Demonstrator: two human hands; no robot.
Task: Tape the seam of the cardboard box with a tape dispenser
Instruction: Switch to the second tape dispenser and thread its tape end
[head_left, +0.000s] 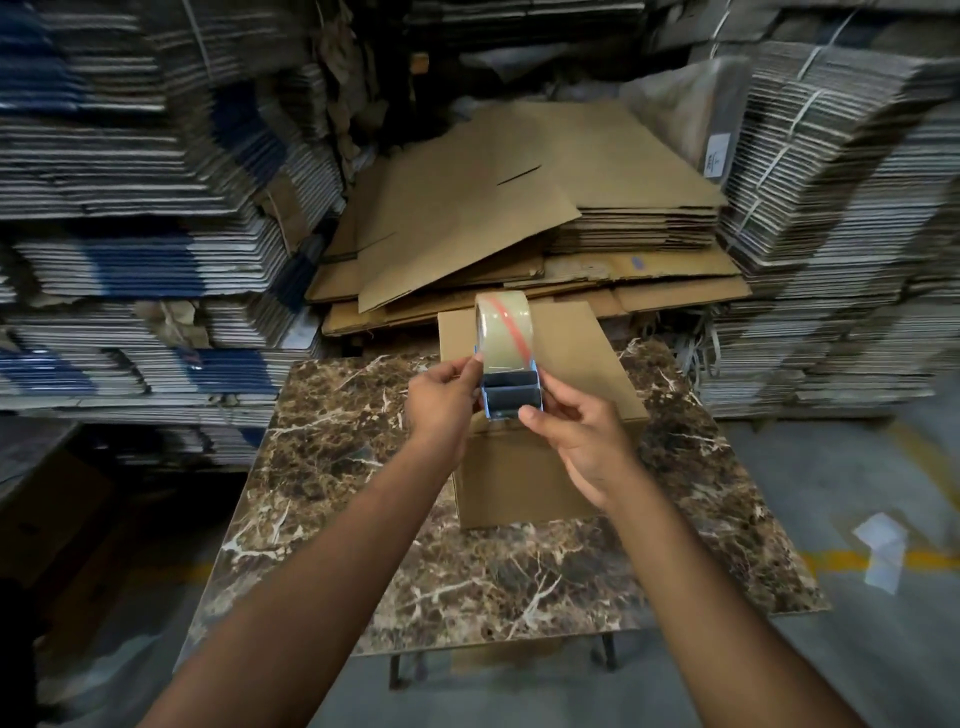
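hands both grip the tape dispenser (511, 387): your left hand (441, 408) and right hand (582, 441) hold it above the cardboard box (524, 478).

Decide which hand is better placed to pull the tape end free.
Probably left: the left hand pinches beside the tape roll, while the right hand grips the tape dispenser body.

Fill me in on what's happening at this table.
A person holds a tape dispenser in both hands above a cardboard box on a marble table. The left hand pinches it at the roll's edge; the right hand grips its lower end. No tape is on the box yet, as far as can be seen. Flattened cardboard is stacked behind.
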